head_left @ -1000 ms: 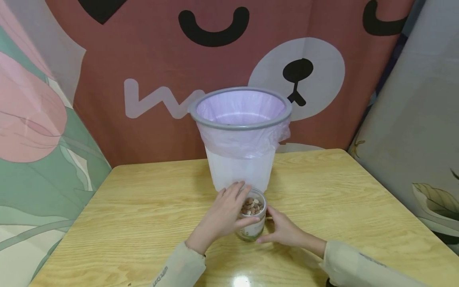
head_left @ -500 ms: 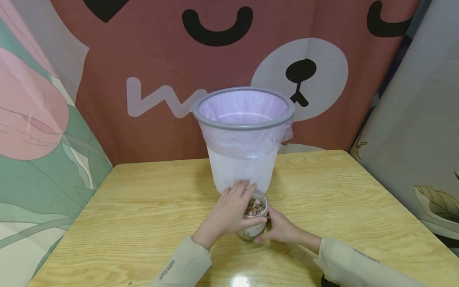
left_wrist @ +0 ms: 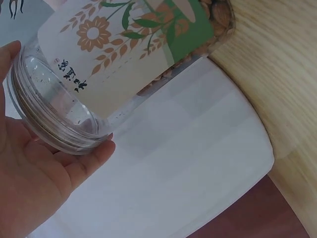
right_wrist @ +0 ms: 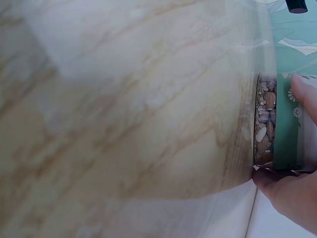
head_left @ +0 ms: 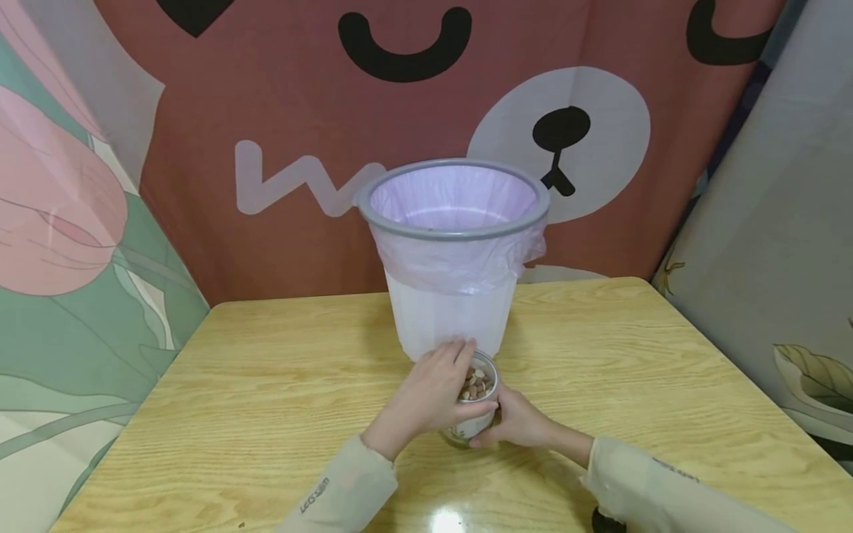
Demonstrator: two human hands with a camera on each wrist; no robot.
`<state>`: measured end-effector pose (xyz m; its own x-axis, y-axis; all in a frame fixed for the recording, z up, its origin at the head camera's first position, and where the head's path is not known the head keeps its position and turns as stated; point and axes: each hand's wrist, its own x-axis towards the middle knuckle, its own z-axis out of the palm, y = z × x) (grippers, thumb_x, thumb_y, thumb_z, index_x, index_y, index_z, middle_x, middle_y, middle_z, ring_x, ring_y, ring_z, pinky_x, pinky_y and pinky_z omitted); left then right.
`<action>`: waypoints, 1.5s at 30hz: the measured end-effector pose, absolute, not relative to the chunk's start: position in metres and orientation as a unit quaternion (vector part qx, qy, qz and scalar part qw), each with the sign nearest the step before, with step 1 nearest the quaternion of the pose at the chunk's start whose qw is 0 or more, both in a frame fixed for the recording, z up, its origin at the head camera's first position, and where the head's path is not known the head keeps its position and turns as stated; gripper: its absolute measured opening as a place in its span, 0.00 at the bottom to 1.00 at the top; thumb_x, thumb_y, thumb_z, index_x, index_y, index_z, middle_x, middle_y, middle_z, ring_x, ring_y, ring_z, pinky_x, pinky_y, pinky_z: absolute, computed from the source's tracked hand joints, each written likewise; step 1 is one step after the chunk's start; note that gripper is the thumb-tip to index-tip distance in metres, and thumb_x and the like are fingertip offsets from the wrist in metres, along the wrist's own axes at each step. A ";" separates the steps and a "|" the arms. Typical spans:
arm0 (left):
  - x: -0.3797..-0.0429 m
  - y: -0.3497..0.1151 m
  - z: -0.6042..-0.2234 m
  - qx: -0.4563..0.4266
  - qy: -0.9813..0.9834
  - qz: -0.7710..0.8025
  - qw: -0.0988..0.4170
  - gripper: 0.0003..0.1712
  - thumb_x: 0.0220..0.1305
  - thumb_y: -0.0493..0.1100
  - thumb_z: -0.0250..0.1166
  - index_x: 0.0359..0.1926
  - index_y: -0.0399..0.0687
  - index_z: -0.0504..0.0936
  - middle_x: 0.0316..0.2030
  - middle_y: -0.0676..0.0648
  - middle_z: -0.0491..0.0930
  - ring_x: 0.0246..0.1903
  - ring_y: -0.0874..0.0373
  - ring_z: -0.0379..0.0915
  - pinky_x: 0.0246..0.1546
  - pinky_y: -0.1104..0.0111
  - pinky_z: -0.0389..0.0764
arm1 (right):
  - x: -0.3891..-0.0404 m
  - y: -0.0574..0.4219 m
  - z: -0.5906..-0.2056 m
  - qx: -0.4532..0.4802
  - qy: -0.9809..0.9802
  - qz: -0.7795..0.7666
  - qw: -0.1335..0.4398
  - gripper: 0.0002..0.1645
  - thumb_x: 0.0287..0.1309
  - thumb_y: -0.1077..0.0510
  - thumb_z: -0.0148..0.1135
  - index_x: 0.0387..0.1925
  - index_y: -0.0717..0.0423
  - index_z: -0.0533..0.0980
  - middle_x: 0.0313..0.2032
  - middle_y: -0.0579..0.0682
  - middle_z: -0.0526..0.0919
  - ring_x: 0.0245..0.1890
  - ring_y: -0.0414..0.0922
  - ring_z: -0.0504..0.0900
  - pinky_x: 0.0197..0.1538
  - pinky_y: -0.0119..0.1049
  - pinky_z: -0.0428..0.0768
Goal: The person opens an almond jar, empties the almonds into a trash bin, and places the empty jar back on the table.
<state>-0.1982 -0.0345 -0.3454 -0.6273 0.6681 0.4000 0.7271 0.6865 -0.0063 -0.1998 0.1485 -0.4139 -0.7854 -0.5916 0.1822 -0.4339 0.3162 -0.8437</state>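
A clear jar of almond-like nuts (head_left: pixel 469 428) stands upright on the table, its rim facing my head camera. My left hand (head_left: pixel 429 389) reaches over the top, thumb on the near side and fingers on the far side. The left wrist view shows that hand (left_wrist: pixel 37 178) gripping the jar's clear rounded top end; whether that is a lid is hard to tell. Low on the right side, my right hand (head_left: pixel 523 420) holds the jar. In the right wrist view its thumb and a finger (right_wrist: pixel 292 196) lie against the green label (right_wrist: pixel 287 129), nuts showing below.
Directly behind the jar stands a white bin (head_left: pixel 449 314) with a grey rim (head_left: pixel 453 235) and a pale purple liner bag (head_left: pixel 453 196). The wooden table (head_left: pixel 280 385) extends to both sides. A patterned cloth (head_left: pixel 300 244) hangs behind it.
The left hand has closed in around the jar's top, its fingers now nearer together. The right hand has moved slightly left against the jar. The jar stays where it stands.
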 end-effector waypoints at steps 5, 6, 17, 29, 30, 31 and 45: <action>-0.196 -0.035 -0.341 -0.388 -0.901 -0.091 0.171 0.47 0.55 0.65 0.54 0.60 0.31 0.60 0.54 0.38 0.69 0.55 0.47 0.63 0.55 0.62 0.62 | -0.199 0.149 -0.414 -0.319 0.802 -0.499 0.077 0.58 0.38 0.56 0.72 0.66 0.60 0.47 0.59 0.58 0.65 0.54 0.52 0.68 0.54 0.40 0.65; -0.196 -0.036 -0.341 -0.387 -0.902 -0.098 0.165 0.47 0.55 0.65 0.54 0.61 0.31 0.60 0.54 0.38 0.68 0.55 0.48 0.63 0.55 0.62 0.62 | -0.199 0.150 -0.414 -0.321 0.800 -0.501 0.076 0.59 0.37 0.56 0.72 0.66 0.60 0.46 0.59 0.58 0.64 0.55 0.53 0.67 0.55 0.41 0.65; -0.192 -0.044 -0.336 -0.372 -0.907 -0.162 0.114 0.48 0.54 0.65 0.55 0.63 0.33 0.57 0.56 0.39 0.65 0.57 0.50 0.60 0.55 0.63 0.62 | -0.196 0.155 -0.407 -0.294 0.833 -0.465 0.059 0.58 0.31 0.51 0.75 0.63 0.63 0.54 0.52 0.57 0.70 0.47 0.51 0.73 0.47 0.41 0.72; -0.189 -0.048 -0.337 -0.374 -0.901 -0.194 0.102 0.45 0.53 0.63 0.54 0.66 0.42 0.55 0.54 0.43 0.66 0.53 0.53 0.62 0.50 0.62 0.68 | -0.194 0.166 -0.401 -0.317 0.837 -0.442 0.052 0.51 0.33 0.51 0.74 0.58 0.65 0.58 0.47 0.52 0.71 0.44 0.48 0.71 0.42 0.36 0.74; -0.189 -0.049 -0.337 -0.376 -0.900 -0.197 0.102 0.45 0.53 0.62 0.54 0.66 0.46 0.55 0.53 0.44 0.66 0.51 0.54 0.63 0.47 0.63 0.70 | -0.194 0.166 -0.401 -0.319 0.837 -0.441 0.052 0.51 0.34 0.51 0.74 0.57 0.65 0.58 0.47 0.51 0.71 0.44 0.47 0.71 0.42 0.36 0.74; -0.189 -0.049 -0.338 -0.379 -0.898 -0.200 0.102 0.44 0.53 0.62 0.54 0.67 0.49 0.54 0.51 0.44 0.66 0.49 0.54 0.64 0.45 0.63 0.71 | -0.194 0.167 -0.401 -0.321 0.837 -0.441 0.053 0.51 0.34 0.50 0.74 0.58 0.65 0.58 0.47 0.51 0.70 0.44 0.47 0.71 0.42 0.36 0.74; -0.188 -0.055 -0.344 -0.399 -0.887 -0.210 0.102 0.35 0.51 0.58 0.53 0.62 0.58 0.63 0.47 0.47 0.64 0.41 0.58 0.63 0.36 0.67 0.73 | -0.190 0.168 -0.402 -0.332 0.839 -0.427 0.062 0.56 0.33 0.48 0.74 0.62 0.63 0.55 0.52 0.54 0.64 0.47 0.49 0.67 0.46 0.41 0.69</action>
